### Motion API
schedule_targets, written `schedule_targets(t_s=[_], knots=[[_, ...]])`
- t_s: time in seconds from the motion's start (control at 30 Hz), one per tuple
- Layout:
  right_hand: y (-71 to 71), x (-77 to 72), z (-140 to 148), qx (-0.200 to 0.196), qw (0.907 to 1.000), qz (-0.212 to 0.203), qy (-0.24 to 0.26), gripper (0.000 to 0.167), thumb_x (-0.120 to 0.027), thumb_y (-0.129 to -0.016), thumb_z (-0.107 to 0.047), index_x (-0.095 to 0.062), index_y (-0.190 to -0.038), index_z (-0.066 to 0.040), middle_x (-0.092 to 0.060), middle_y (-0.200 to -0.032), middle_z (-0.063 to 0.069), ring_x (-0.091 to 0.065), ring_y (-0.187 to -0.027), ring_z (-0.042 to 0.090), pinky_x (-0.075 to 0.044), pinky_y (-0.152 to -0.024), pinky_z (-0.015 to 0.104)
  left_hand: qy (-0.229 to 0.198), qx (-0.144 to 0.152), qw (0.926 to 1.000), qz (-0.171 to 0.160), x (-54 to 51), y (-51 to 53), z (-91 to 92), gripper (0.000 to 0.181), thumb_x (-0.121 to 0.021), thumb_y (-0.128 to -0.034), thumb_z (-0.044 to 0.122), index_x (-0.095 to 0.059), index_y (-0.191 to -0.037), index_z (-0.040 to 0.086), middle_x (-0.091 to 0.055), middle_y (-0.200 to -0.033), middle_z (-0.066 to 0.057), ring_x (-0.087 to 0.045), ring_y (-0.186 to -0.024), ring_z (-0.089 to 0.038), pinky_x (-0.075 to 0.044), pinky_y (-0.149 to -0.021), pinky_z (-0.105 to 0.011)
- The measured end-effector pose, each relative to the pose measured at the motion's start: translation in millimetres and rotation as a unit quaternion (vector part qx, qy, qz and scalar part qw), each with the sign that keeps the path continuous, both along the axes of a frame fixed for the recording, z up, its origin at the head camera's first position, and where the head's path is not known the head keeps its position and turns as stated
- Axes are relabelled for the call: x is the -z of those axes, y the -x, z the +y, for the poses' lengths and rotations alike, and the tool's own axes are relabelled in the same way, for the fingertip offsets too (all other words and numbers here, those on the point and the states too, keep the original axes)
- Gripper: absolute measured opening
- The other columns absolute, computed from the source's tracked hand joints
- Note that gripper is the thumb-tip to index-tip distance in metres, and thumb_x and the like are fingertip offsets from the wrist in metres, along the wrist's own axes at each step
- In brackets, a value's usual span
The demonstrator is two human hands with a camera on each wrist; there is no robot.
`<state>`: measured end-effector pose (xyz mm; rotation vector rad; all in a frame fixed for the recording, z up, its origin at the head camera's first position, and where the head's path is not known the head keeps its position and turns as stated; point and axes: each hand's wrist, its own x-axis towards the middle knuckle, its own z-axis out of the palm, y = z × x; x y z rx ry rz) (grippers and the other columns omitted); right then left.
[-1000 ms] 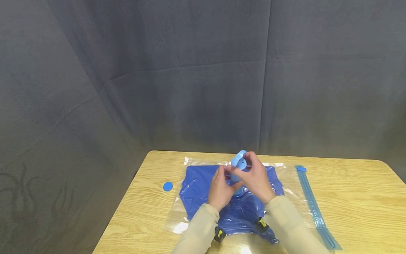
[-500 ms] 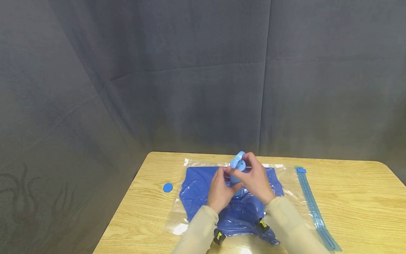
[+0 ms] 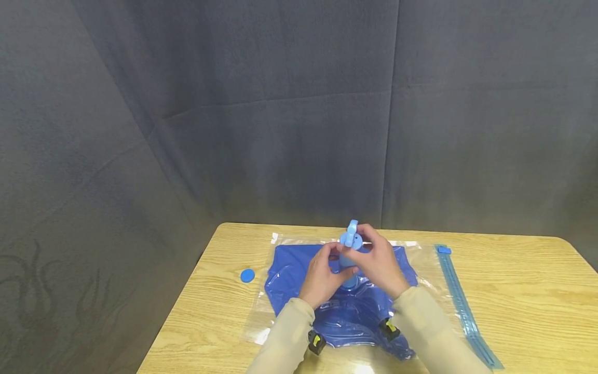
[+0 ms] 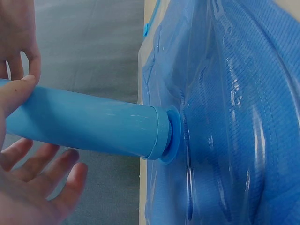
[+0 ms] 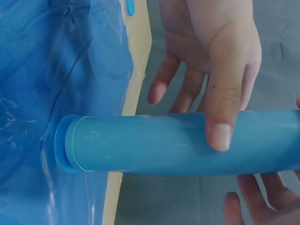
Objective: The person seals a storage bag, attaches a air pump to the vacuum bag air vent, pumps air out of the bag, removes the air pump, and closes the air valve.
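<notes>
A light blue hand pump (image 4: 93, 122) stands upright on the valve (image 4: 174, 152) of a clear vacuum storage bag (image 3: 427, 262) with blue fabric (image 3: 291, 267) inside. Around the barrel, my left hand (image 3: 320, 280) rests its thumb on the near side, its fingers reaching behind. Higher up, my right hand (image 3: 383, 265) grips the pump near its top, below the handle (image 3: 351, 234). Some right fingertips are hidden behind the pump in the head view.
A round blue cap (image 3: 247, 275) lies on the wooden table (image 3: 201, 306), left of the bag. The blue zip strip with its slider (image 3: 444, 250) runs along the bag's right side. A dark grey curtain (image 3: 299, 156) hangs behind the table.
The handle on top of the pump has turned from a slant to nearly straight away from me. My left wrist has shifted slightly left; the bag and cap stay put.
</notes>
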<state>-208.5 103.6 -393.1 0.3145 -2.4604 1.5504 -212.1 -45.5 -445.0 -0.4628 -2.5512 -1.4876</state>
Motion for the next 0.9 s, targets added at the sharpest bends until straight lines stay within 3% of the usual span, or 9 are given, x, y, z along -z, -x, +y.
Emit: schedule_targets(t_s=[0.3, 0.47, 0.9], knots=[[-1.5, -3.9, 2.6, -0.032, 0.9994, -0.012, -0.005, 0.040, -0.068, -0.087, -0.021, -0.063, -0.126, -0.017, -0.068, -0.121, 0.008, -0.062, -0.110, 0.031, -0.051, -0.087, 0.045, 0.006, 0.028, 0.9995, 0.008, 1.5, 2.3, -0.2, 0.056, -0.074, -0.0851, 0.030, -0.051, -0.133, 0.012, -0.063, -0.127, -0.009, -0.062, -0.116, -0.025, -0.056, -0.089, -0.035], [-3.6, -5.8, 1.8, -0.046, 0.9987, -0.020, 0.010, 0.042, -0.065, -0.088, -0.018, -0.061, -0.129, -0.017, -0.065, -0.127, 0.008, -0.062, -0.111, 0.030, -0.051, -0.090, 0.046, 0.014, 0.037, 0.9992, 0.007, 0.6, 2.4, -0.2, 0.051, -0.072, -0.0864, 0.028, -0.052, -0.131, 0.013, -0.063, -0.125, -0.008, -0.062, -0.115, -0.025, -0.055, -0.091, -0.034], [-1.4, 0.5, -0.8, -0.049, 0.9986, -0.016, 0.014, 0.046, -0.063, -0.088, -0.016, -0.055, -0.134, -0.016, -0.061, -0.133, 0.009, -0.061, -0.115, 0.032, -0.049, -0.095, 0.051, 0.027, 0.017, 0.9993, 0.021, 1.9, 1.2, 2.1, 0.046, -0.073, -0.0855, 0.027, -0.055, -0.125, 0.014, -0.066, -0.119, -0.007, -0.064, -0.110, -0.023, -0.056, -0.086, -0.034]])
